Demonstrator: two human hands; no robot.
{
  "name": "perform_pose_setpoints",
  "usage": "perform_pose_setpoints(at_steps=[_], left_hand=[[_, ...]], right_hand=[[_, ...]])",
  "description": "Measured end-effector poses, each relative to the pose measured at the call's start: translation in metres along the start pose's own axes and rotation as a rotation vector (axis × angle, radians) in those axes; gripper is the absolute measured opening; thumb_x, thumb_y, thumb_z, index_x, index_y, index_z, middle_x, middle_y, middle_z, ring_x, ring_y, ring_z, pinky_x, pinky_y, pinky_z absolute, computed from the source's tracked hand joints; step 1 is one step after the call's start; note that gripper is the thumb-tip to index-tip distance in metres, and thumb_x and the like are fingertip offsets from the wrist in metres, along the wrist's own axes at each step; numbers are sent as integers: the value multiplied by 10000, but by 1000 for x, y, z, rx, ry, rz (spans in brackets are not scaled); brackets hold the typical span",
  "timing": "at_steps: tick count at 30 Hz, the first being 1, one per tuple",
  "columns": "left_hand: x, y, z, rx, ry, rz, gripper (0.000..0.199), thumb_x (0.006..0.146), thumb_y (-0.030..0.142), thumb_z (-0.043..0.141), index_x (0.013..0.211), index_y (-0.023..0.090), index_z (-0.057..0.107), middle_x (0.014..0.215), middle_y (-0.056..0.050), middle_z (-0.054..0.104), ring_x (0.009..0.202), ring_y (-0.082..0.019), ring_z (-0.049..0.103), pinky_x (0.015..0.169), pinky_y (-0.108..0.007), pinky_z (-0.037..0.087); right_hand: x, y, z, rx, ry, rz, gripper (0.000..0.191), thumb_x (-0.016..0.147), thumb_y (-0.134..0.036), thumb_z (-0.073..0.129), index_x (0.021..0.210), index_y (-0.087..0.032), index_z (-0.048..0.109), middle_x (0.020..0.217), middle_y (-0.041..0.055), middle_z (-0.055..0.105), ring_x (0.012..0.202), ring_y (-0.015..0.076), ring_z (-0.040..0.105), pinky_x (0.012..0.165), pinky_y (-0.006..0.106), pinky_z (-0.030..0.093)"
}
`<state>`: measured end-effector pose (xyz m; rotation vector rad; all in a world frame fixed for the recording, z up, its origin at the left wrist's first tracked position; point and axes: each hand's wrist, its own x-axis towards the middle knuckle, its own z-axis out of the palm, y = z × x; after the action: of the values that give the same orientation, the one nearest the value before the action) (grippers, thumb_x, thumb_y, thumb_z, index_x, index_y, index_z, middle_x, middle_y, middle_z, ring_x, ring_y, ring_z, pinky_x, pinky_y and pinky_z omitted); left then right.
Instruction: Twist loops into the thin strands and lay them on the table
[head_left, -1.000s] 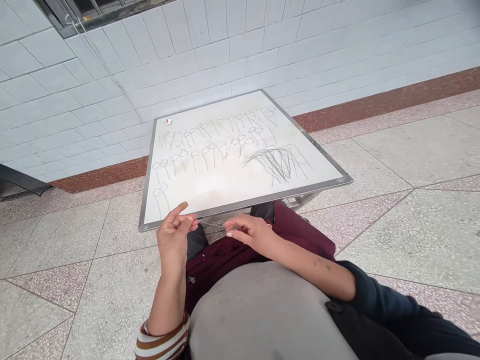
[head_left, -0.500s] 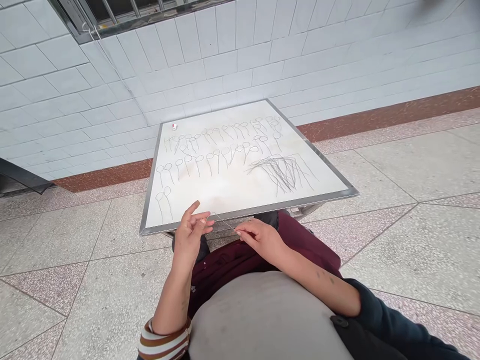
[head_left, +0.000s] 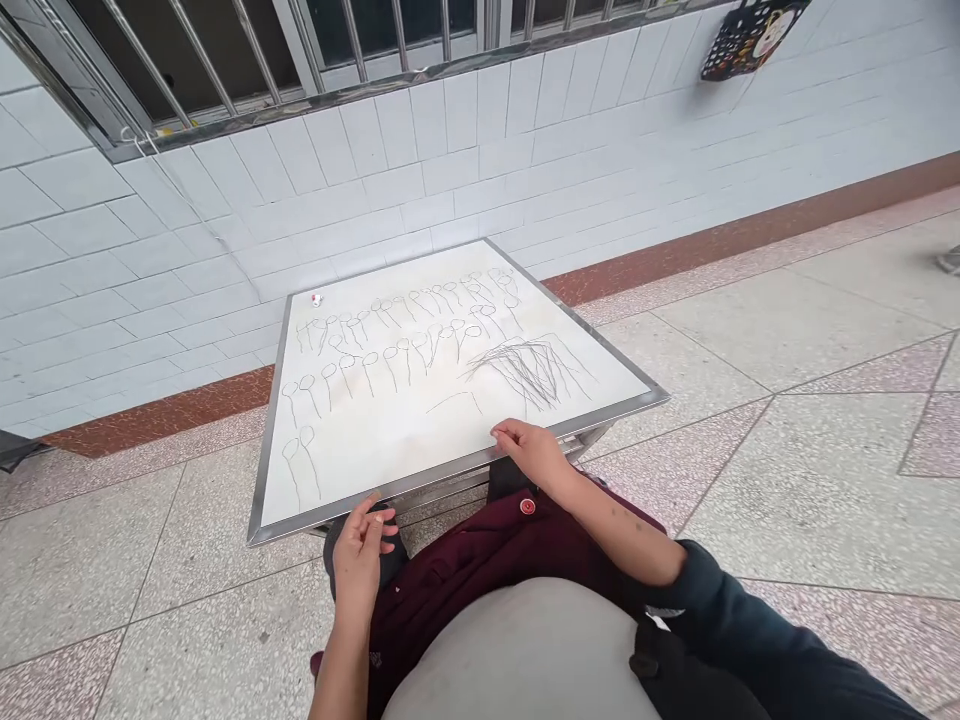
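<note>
My right hand (head_left: 532, 455) is over the near edge of the white-topped table (head_left: 382, 455), its thumb and forefinger pinched together. From its fingertips a thin wire (head_left: 452, 396) reaches out over the white top, bent near its middle. My left hand (head_left: 362, 545) is lower and to the left, just off the table's near edge, fingers loosely apart with nothing visible in them. Thin dark wires with looped ends (head_left: 369, 360) lie in rows across the table. At the right is a tangled pile of loose wires (head_left: 529, 370).
A small white and red object (head_left: 316, 299) sits at the table's far left corner. Behind the table rises a white tiled wall (head_left: 390, 150) with a barred window (head_left: 225, 60). A patterned bag (head_left: 752, 38) hangs at the upper right. Speckled stone floor (head_left: 810, 500) surrounds the table.
My left hand has let go of the wire and moved down and left. My right hand has kept the wire, which now reaches over the tabletop. The view has tilted up and turned right.
</note>
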<state>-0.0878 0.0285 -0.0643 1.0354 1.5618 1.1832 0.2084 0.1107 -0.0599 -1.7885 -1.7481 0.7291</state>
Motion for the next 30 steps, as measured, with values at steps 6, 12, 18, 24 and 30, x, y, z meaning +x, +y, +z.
perform_pose_setpoints(at_steps=[6,12,18,24,30], left_hand=[[2,-52,-2,42,-21,-23,585,742,568,666,1145,145,661,846,-88,730,651,-164,639,519,-262,514],[5,-62,-7,-12,20,-66,617,684,585,714,1123,153,676,829,-77,727,657,-182,641,525,-282,528],[8,-61,-7,-42,66,-84,638,625,594,751,1085,155,691,807,-73,726,640,-188,644,505,-289,534],[7,-61,-8,-35,42,-92,609,679,562,731,1116,144,671,840,-84,726,663,-186,638,524,-289,535],[7,-58,-5,-46,44,-126,623,646,574,748,1100,152,678,827,-76,734,659,-178,647,510,-269,529]], right_hand=[[50,17,-8,-166,58,94,242,927,-247,457,926,-184,691,827,53,722,777,184,631,666,260,385],[78,26,-8,-282,94,127,259,937,-200,423,955,-169,680,965,105,705,860,213,624,662,279,380],[88,36,-12,-335,119,128,268,954,-189,398,982,-166,663,989,121,686,900,228,613,690,294,395],[91,43,-19,-343,173,58,259,967,-245,420,1034,-146,651,1016,145,673,966,272,563,801,358,417],[46,15,17,-284,130,-241,278,984,-220,387,1094,-170,637,1007,116,667,981,257,536,887,377,430]])
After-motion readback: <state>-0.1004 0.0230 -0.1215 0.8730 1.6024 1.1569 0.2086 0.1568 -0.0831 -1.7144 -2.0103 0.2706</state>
